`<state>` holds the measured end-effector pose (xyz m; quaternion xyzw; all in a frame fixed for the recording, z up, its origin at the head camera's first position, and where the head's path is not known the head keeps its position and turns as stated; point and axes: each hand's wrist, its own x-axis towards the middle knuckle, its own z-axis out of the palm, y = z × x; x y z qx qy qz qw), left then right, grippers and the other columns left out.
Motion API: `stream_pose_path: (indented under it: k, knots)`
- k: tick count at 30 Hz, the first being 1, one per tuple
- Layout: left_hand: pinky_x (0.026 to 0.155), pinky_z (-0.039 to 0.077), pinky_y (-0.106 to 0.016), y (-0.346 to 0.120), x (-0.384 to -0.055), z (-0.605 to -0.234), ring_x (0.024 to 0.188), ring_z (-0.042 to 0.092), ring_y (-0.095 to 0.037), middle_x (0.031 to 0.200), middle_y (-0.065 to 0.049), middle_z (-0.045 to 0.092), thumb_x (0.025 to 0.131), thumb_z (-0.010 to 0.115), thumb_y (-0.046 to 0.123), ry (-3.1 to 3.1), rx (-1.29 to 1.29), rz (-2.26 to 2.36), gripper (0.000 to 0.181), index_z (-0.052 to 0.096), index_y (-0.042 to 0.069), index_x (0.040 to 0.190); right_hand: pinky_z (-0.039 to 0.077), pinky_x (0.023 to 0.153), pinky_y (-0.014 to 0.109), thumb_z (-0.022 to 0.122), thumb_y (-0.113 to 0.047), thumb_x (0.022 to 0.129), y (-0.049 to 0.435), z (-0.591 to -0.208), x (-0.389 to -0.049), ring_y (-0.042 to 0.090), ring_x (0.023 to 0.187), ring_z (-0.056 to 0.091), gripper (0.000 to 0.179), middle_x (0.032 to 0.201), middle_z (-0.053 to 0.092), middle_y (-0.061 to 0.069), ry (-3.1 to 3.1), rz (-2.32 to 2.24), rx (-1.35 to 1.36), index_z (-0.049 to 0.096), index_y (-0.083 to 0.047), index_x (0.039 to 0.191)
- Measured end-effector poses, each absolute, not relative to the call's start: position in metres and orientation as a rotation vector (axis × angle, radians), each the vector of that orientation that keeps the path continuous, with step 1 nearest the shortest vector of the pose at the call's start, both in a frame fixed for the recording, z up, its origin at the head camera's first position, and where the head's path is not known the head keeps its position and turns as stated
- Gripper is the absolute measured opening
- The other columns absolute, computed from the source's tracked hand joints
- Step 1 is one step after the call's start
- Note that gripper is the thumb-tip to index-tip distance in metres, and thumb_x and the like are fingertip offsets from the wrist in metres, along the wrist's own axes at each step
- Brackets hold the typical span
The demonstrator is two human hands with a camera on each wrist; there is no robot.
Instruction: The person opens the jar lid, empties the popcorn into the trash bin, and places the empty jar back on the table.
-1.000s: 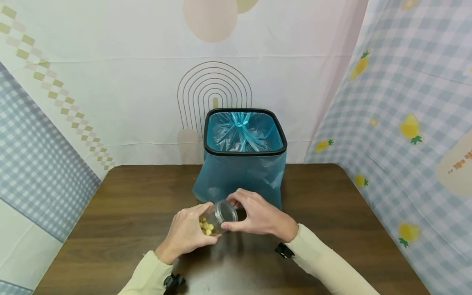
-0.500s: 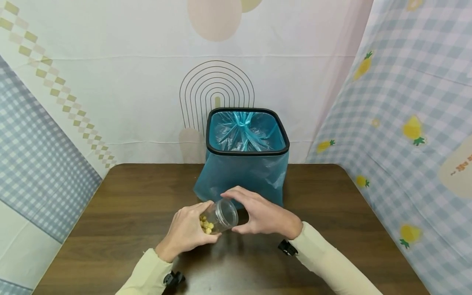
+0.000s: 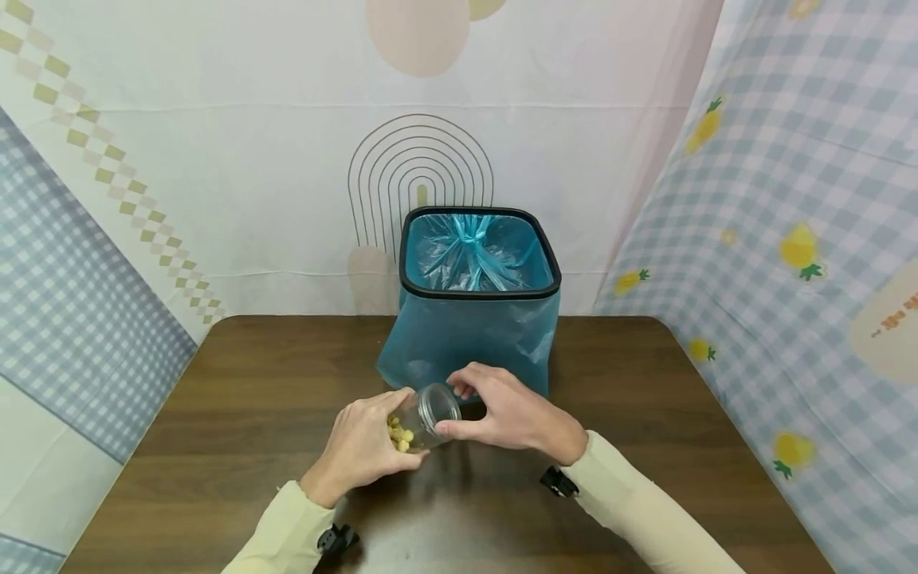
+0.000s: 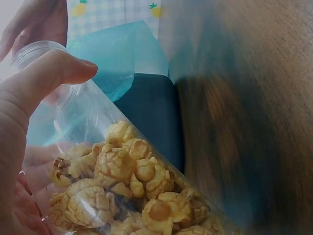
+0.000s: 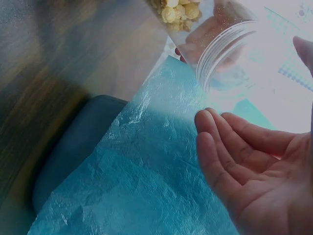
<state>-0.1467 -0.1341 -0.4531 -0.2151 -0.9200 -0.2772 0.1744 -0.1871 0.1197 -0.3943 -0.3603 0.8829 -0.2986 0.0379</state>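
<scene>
Tilted to the right over the table, a clear jar (image 3: 425,416) is gripped by my left hand (image 3: 362,446), thumb and fingers wrapped round its body. Caramel popcorn (image 4: 132,181) lies at the lower end. The ridged, see-through mouth end (image 5: 222,51) points toward my right hand (image 3: 509,414). In the head view the right thumb overlaps the rim of that end. The right wrist view shows the right fingers (image 5: 234,152) bent loosely beside the rim, with thumb and fingers apart.
Behind the hands stands a bin (image 3: 480,295) with a black rim, lined with a blue plastic bag (image 3: 466,343) that hangs down its outside. The brown wooden table (image 3: 229,414) reaches back to a patterned cloth wall (image 3: 287,199).
My right fingers first lie near the rim, then spread round it, then draw back and bend in, while the thumb swings up and left. The left hand keeps the jar nearly still.
</scene>
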Motion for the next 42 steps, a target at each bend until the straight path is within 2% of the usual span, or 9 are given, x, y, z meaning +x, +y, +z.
stream_pose_path:
  k: [4, 7, 15, 21, 26, 30, 35, 38, 42]
  knots:
    - [0.066, 0.056, -0.026, -0.134, -0.146, -0.453, 0.077, 0.068, -0.007, 0.102, 0.005, 0.078, 0.057, 0.099, 0.042, -2.607, -0.615, -0.791, 0.075, 0.073, 0.014, 0.122, 0.06, 0.089, 0.033, 0.076, -0.057, 0.091, 0.117, -0.396, -0.186, 0.01, 0.096, 0.065, 0.054, 0.105, 0.069, -0.003, 2.723, -0.891, -1.092, 0.07, -0.013, 0.121]
    - [0.067, 0.057, -0.026, -0.134, -0.145, -0.453, 0.077, 0.068, -0.007, 0.102, 0.006, 0.078, 0.057, 0.099, 0.042, -2.602, -0.624, -0.794, 0.075, 0.073, 0.015, 0.122, 0.061, 0.09, 0.037, 0.077, -0.056, 0.09, 0.117, -0.396, -0.186, 0.014, 0.098, 0.067, 0.054, 0.106, 0.068, -0.003, 2.708, -0.922, -1.112, 0.069, -0.012, 0.122]
    - [0.07, 0.058, -0.027, -0.133, -0.144, -0.452, 0.08, 0.07, -0.007, 0.104, 0.007, 0.079, 0.057, 0.099, 0.042, -2.582, -0.64, -0.801, 0.075, 0.074, 0.016, 0.121, 0.06, 0.099, 0.041, 0.085, -0.042, 0.086, 0.124, -0.394, -0.188, 0.02, 0.111, 0.066, 0.063, 0.122, 0.066, -0.001, 2.601, -0.984, -1.304, 0.061, -0.012, 0.136]
    - [0.07, 0.059, -0.027, -0.133, -0.144, -0.451, 0.08, 0.071, -0.008, 0.102, 0.007, 0.079, 0.056, 0.1, 0.041, -2.566, -0.655, -0.812, 0.074, 0.074, 0.017, 0.12, 0.056, 0.108, 0.043, 0.091, -0.029, 0.082, 0.128, -0.389, -0.188, 0.016, 0.127, 0.061, 0.074, 0.139, 0.061, -0.002, 2.548, -0.963, -1.413, 0.054, -0.013, 0.145]
    - [0.071, 0.06, -0.028, -0.133, -0.144, -0.451, 0.082, 0.072, -0.008, 0.103, 0.006, 0.079, 0.057, 0.1, 0.041, -2.568, -0.658, -0.817, 0.073, 0.073, 0.016, 0.12, 0.055, 0.11, 0.045, 0.091, -0.033, 0.083, 0.13, -0.385, -0.187, 0.02, 0.134, 0.059, 0.082, 0.146, 0.058, 0.001, 2.563, -0.958, -1.404, 0.051, -0.011, 0.151]
    - [0.072, 0.06, -0.029, -0.133, -0.144, -0.45, 0.082, 0.072, -0.008, 0.104, 0.006, 0.079, 0.057, 0.1, 0.042, -2.577, -0.655, -0.796, 0.074, 0.073, 0.015, 0.121, 0.056, 0.108, 0.047, 0.085, -0.047, 0.086, 0.128, -0.384, -0.184, 0.022, 0.13, 0.062, 0.078, 0.139, 0.063, 0.003, 2.629, -0.962, -1.266, 0.055, -0.011, 0.148]
    - [0.071, 0.059, -0.028, -0.133, -0.143, -0.449, 0.081, 0.07, -0.007, 0.104, 0.006, 0.078, 0.058, 0.1, 0.042, -2.589, -0.647, -0.797, 0.076, 0.072, 0.015, 0.123, 0.059, 0.096, 0.039, 0.076, -0.059, 0.091, 0.123, -0.386, -0.181, 0.02, 0.11, 0.068, 0.065, 0.118, 0.069, 0.001, 2.699, -0.906, -1.077, 0.065, -0.01, 0.133]
    - [0.07, 0.058, -0.027, -0.133, -0.143, -0.448, 0.079, 0.068, -0.006, 0.103, 0.006, 0.078, 0.058, 0.1, 0.041, -2.59, -0.646, -0.801, 0.075, 0.072, 0.016, 0.123, 0.059, 0.09, 0.033, 0.073, -0.061, 0.092, 0.12, -0.389, -0.18, 0.016, 0.102, 0.067, 0.06, 0.109, 0.068, -0.003, 2.71, -0.897, -1.025, 0.068, -0.011, 0.126]
    - [0.069, 0.058, -0.026, -0.132, -0.143, -0.447, 0.078, 0.067, -0.005, 0.101, 0.007, 0.077, 0.057, 0.101, 0.04, -2.587, -0.645, -0.799, 0.074, 0.072, 0.016, 0.122, 0.059, 0.089, 0.029, 0.073, -0.06, 0.093, 0.119, -0.39, -0.179, 0.01, 0.098, 0.065, 0.057, 0.108, 0.068, -0.006, 2.702, -0.909, -1.042, 0.068, -0.013, 0.125]
